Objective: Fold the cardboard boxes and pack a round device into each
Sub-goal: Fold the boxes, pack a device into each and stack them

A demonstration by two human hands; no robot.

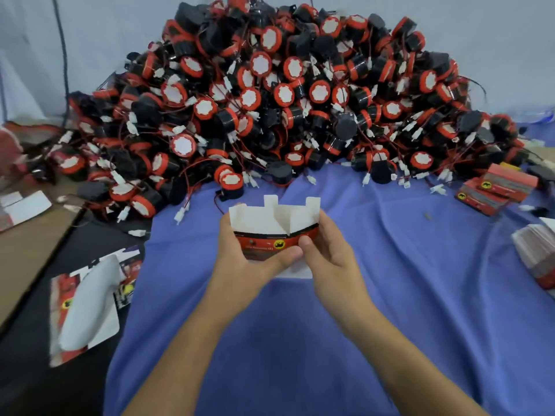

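Blue cloth (390,295) holds heaped round devices (285,94); left fingers (279,256), right fingers (329,226) grip 1 open-flapped cardboard box (270,220).

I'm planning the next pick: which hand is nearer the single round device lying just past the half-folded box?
Left. The left hand holds the box just short of the round device; the right hand holds the box's other side, farther right.

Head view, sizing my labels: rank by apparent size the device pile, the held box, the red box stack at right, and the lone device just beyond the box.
1. device pile
2. held box and red box stack, alike; the stack lies farther, so unranked
3. lone device
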